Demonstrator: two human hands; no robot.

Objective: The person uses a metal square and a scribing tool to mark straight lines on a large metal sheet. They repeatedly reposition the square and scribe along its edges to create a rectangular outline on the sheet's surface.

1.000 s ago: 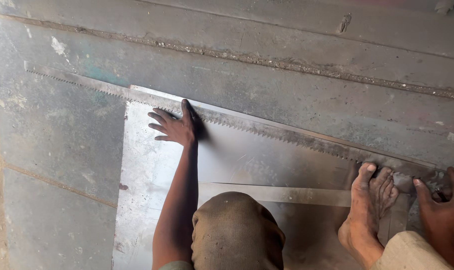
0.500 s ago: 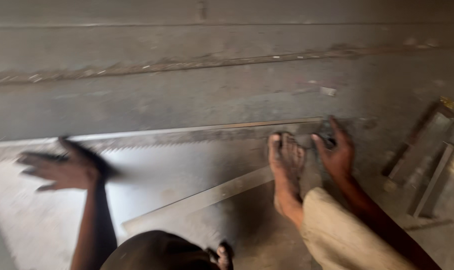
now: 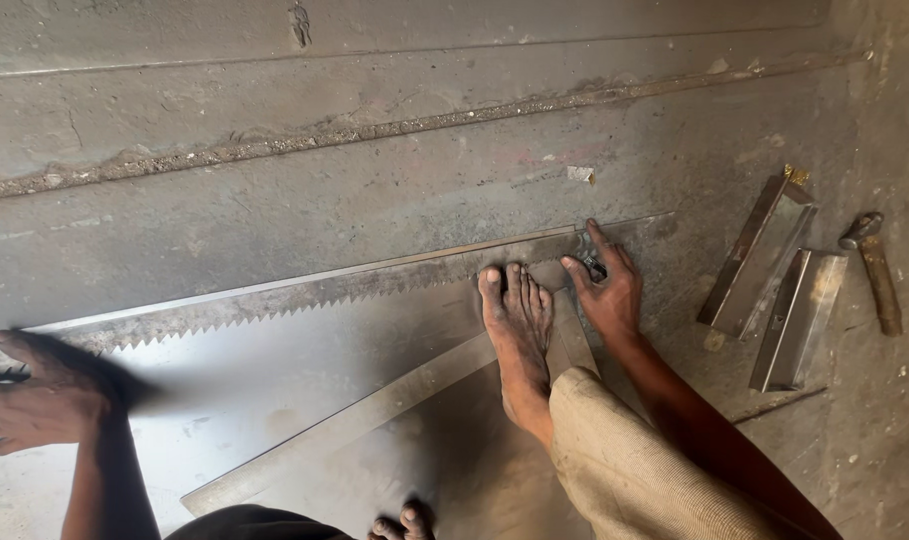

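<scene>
toothed strip [image 3: 304, 290] between hands; foot [image 3: 519, 335] atop.

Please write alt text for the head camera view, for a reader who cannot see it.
A person presses a long toothed metal strip onto a metal sheet on the floor, left hand at one end, right hand and a bare foot at the other. Two metal channel pieces and a hammer lie to the right.

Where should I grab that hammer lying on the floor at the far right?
Take the hammer by its wooden handle, coming from above. It lies flat, head away from you, handle running toward you, with bare floor on its right. The metal channel pieces crowd its left, so approach from the right.
</scene>
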